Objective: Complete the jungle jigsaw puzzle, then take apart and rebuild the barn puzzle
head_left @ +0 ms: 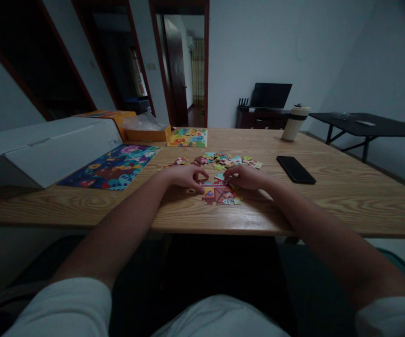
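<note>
A partly joined jigsaw puzzle [220, 194] lies flat on the wooden table in front of me. My left hand [188, 178] rests at its left edge, thumb and fingers apart, with the thumb tip near the joined pieces. On the other side, my right hand [242, 177] pinches a light blue puzzle piece [220, 177] at the upper right of the joined part. The fingers partly hide that piece. Just beyond both hands is a heap of loose puzzle pieces [227, 160] in many colours.
A black phone [295, 169] and a cream cup [295, 122] stand to the right. Leftward lie a dark blue picture sheet [114, 166], a long white box [58, 145] and an orange box [148, 135] holding clear plastic. A yellow picture sheet [188, 137] lies at the table's far edge.
</note>
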Tool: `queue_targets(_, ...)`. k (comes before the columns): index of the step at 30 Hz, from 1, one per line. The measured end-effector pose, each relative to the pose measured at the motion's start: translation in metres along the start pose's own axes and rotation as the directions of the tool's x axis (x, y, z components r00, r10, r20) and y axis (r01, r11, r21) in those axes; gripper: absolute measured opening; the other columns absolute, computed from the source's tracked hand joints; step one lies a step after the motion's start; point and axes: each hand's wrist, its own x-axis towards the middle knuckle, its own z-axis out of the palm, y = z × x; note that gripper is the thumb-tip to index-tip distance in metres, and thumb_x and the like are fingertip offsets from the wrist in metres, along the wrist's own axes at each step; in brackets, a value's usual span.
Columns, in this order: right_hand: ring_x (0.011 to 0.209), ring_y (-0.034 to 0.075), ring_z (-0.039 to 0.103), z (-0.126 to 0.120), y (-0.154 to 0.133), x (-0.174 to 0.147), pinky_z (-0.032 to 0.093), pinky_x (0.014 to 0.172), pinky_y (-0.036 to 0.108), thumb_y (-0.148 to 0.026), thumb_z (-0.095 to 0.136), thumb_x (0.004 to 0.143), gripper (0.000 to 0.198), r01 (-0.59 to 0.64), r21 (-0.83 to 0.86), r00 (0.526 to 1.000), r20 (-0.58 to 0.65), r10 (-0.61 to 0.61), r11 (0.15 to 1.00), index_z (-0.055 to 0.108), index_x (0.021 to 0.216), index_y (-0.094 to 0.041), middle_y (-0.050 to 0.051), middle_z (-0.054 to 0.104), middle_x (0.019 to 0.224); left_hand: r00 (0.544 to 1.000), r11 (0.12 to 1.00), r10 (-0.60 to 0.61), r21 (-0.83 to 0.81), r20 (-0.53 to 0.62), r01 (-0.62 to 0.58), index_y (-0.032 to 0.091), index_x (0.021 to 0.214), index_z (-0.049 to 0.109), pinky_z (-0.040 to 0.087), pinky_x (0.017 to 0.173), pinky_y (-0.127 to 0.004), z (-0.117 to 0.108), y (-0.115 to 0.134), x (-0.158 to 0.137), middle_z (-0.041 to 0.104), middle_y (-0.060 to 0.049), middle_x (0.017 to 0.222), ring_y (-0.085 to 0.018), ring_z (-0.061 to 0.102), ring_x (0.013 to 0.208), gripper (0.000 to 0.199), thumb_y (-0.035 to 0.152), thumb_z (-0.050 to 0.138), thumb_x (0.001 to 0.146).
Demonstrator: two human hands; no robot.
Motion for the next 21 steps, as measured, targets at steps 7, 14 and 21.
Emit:
queue_targets(7,0.097,0.017,0.063,-0.006,0.001,-0.003,0.046,0.088,0.026,-0.016,0.05,0.087,0.031,-0.014,-0.022,1.0,0.018,0.015,1.0,0.071,0.109,-0.022,0.004,0.069,0.11,1.0,1.0,-0.002,-0.009,0.004,0.002,0.023,0.136,0.053,0.039,0.067,-0.024,0.0,-0.002,0.002,0.062,-0.005,0.097,-0.017,0.059,0.082,0.076,0.06,0.071,0.071)
queue_targets(14,0.098,0.017,0.064,-0.006,-0.002,-0.004,0.046,0.087,0.024,-0.018,0.049,0.088,0.032,0.019,-0.071,0.999,0.05,-0.016,0.997,0.073,0.109,-0.02,0.005,0.069,0.111,1.0,1.0,-0.014,-0.024,0.009,0.014,0.023,0.137,0.052,0.038,0.064,-0.022,0.002,-0.004,0.002,0.062,-0.003,0.095,-0.016,0.059,0.08,0.075,0.057,0.07,0.072)
queue_targets(21,0.08,0.017,0.064,-0.013,-0.024,-0.008,0.045,0.076,0.025,-0.024,0.053,0.087,0.025,-0.063,-0.101,0.991,0.113,0.075,0.993,0.075,0.097,-0.021,0.006,0.072,0.098,0.986,0.988,0.11,-0.09,-0.123,-0.122,0.017,0.129,0.059,0.041,0.063,-0.024,-0.002,0.026,-0.012,0.062,-0.005,0.087,-0.015,0.056,0.072,0.064,0.053,0.068,0.077)
